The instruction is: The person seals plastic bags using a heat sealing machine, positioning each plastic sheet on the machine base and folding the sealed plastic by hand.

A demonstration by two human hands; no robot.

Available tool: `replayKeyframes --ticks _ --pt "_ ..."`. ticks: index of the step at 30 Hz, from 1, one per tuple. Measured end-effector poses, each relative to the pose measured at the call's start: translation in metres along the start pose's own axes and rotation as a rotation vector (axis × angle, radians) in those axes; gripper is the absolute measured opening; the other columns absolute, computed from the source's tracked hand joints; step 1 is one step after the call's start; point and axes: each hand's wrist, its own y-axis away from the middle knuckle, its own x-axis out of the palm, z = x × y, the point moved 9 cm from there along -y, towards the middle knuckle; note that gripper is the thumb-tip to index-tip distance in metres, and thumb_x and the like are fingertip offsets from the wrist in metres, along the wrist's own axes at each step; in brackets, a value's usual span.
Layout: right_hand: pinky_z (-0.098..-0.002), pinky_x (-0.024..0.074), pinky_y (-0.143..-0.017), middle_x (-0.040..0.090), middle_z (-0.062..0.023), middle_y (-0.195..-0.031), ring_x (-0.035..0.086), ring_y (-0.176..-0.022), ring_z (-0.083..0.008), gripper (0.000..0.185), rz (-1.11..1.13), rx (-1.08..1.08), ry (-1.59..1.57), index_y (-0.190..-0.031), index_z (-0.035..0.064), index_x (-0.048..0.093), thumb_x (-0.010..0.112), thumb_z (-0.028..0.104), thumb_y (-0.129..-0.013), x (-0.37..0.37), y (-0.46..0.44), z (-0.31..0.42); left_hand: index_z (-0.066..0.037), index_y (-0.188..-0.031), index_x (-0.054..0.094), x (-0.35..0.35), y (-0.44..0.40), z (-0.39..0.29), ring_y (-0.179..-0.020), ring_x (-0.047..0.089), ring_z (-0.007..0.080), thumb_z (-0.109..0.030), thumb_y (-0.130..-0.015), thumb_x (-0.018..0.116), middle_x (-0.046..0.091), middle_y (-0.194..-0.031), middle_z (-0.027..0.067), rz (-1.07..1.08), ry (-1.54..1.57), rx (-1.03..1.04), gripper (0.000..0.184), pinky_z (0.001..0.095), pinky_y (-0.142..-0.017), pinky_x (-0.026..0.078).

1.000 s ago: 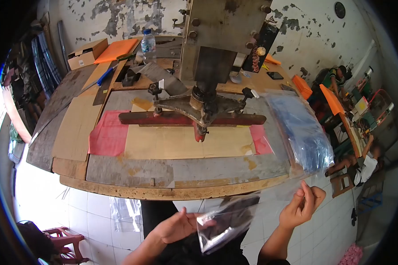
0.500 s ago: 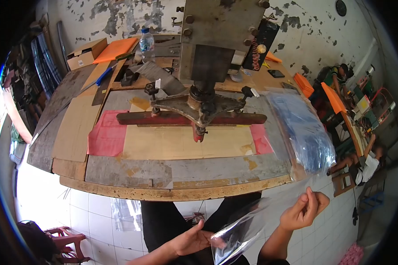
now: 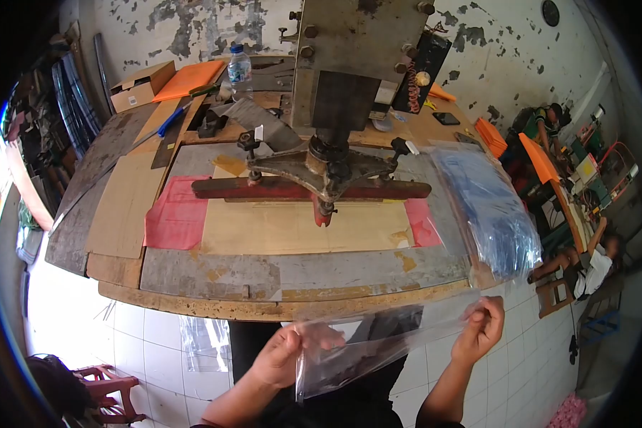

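Observation:
A clear plastic sheet (image 3: pixel 385 349) is stretched between my two hands, just in front of the table edge and above my lap. My left hand (image 3: pixel 289 349) grips its left end, some fingers showing through the film. My right hand (image 3: pixel 481 328) pinches the upper right corner between thumb and fingers. Beyond them stands a press (image 3: pixel 332 164) with a long red bar (image 3: pixel 264 190) over a beige sheet (image 3: pixel 299 232). Pink pieces (image 3: pixel 175 214) show at both ends of the beige sheet. Whether the plastic has one layer or two, I cannot tell.
A stack of clear plastic sheets (image 3: pixel 485 214) lies at the table's right. At the back are a water bottle (image 3: pixel 240 71), a cardboard box (image 3: pixel 143 84) and a phone (image 3: pixel 446 118). A red stool (image 3: pixel 110 392) stands lower left. Other people sit at the far right.
My left hand has risen and closed on the left end of the plastic sheet. My right hand has moved slightly left, and the sheet now stretches more level.

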Motion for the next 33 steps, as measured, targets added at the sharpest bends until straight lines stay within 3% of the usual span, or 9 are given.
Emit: replayKeyframes --ticks 6,9,11,14,16,21,26,31,33 --pt "-0.0278 0.0513 -0.076 0.061 -0.0074 -0.101 0.063 -0.082 -0.0152 0.032 0.352 0.458 -0.319 -0.114 -0.0009 0.065 0.076 0.027 -0.102 0.021 0.034 -0.081 -0.008 -0.088 0.067 0.001 -0.005 -0.053 -0.116 0.070 0.0329 -0.024 -0.101 0.076 0.077 -0.116 0.0151 0.017 -0.258 0.128 0.022 0.0562 -0.110 0.045" --pt "-0.0306 0.0512 -0.085 0.063 -0.0058 -0.105 0.062 -0.095 -0.0147 0.040 0.257 0.516 -0.175 -0.117 0.0000 0.064 0.074 0.036 -0.103 0.023 0.042 -0.080 -0.005 -0.087 0.070 0.016 -0.005 -0.063 -0.127 0.066 0.0359 -0.021 -0.100 0.076 0.078 -0.120 0.0182 -0.012 -0.408 0.066 0.021 0.0573 -0.111 0.042" --pt "-0.0362 0.0495 -0.095 0.065 -0.0071 -0.110 0.062 -0.106 -0.0184 0.042 0.192 0.415 0.084 -0.119 -0.0005 0.063 0.073 0.037 -0.103 0.031 0.031 -0.047 -0.007 -0.087 0.073 0.025 -0.010 -0.075 -0.136 0.060 0.0384 -0.023 -0.101 0.076 0.079 -0.114 0.0182 0.022 -0.504 0.133 0.021 0.0588 -0.115 0.037" --pt "-0.0390 0.0485 -0.095 0.066 -0.0053 -0.112 0.061 -0.112 -0.0207 0.038 0.168 -0.165 0.193 -0.116 0.0072 0.070 0.084 0.034 -0.093 0.055 0.009 0.059 -0.009 -0.085 0.075 0.039 -0.010 -0.078 -0.141 0.056 0.0397 -0.030 -0.104 0.070 0.080 -0.114 0.0174 0.111 -0.605 0.149 0.028 0.0617 -0.122 0.024" --pt "-0.0412 0.0504 -0.096 0.070 -0.0025 -0.114 0.065 -0.109 -0.0220 0.030 0.453 -0.370 0.182 -0.109 0.0137 0.077 0.089 0.027 -0.086 0.080 0.025 0.086 -0.010 -0.085 0.075 0.043 -0.008 -0.079 -0.142 0.056 0.0387 -0.033 -0.105 0.067 0.080 -0.113 0.0173 0.095 -0.646 0.106 0.031 0.0615 -0.123 0.019" --pt "-0.0431 0.0566 -0.095 0.075 -0.0019 -0.103 0.075 -0.098 -0.0234 0.028 0.446 -0.284 -0.020 -0.104 0.0159 0.080 0.090 0.008 -0.079 0.090 0.037 0.070 -0.013 -0.086 0.077 0.045 -0.011 -0.088 -0.140 0.058 0.0322 -0.034 -0.110 0.058 0.080 -0.120 0.0101 0.066 -0.794 0.089 0.037 0.0604 -0.125 0.009" --pt "-0.0479 0.0569 -0.102 0.078 -0.0079 -0.101 0.077 -0.102 -0.0268 0.014 0.548 -0.115 -0.211 -0.098 0.0076 0.078 0.082 0.001 -0.086 0.100 0.035 0.064 -0.016 -0.099 0.079 0.049 -0.003 -0.101 -0.123 0.068 0.0226 -0.019 -0.103 0.070 0.080 -0.108 -0.0013 -0.016 -1.070 0.210 0.010 0.0536 -0.122 0.024" --pt "-0.0493 0.0536 -0.107 0.080 -0.0115 -0.099 0.078 -0.102 -0.0261 0.011 0.590 0.107 -0.372 -0.101 0.0022 0.076 0.073 -0.004 -0.093 0.093 0.035 0.041 -0.018 -0.103 0.081 0.068 -0.002 -0.101 -0.101 0.067 0.0207 -0.017 -0.096 0.077 0.075 -0.095 -0.0033 0.053 -1.380 0.391 0.008 0.0522 -0.119 0.029" --pt "-0.0491 0.0512 -0.110 0.080 -0.0124 -0.099 0.078 -0.102 -0.0257 0.012 0.603 0.192 -0.427 -0.104 0.0008 0.075 0.069 -0.005 -0.095 0.087 0.033 0.030 -0.019 -0.102 0.079 0.089 0.004 -0.110 -0.099 0.068 0.0188 -0.017 -0.092 0.080 0.074 -0.096 -0.0019 -0.103 -1.655 0.692 0.010 0.0522 -0.115 0.032"
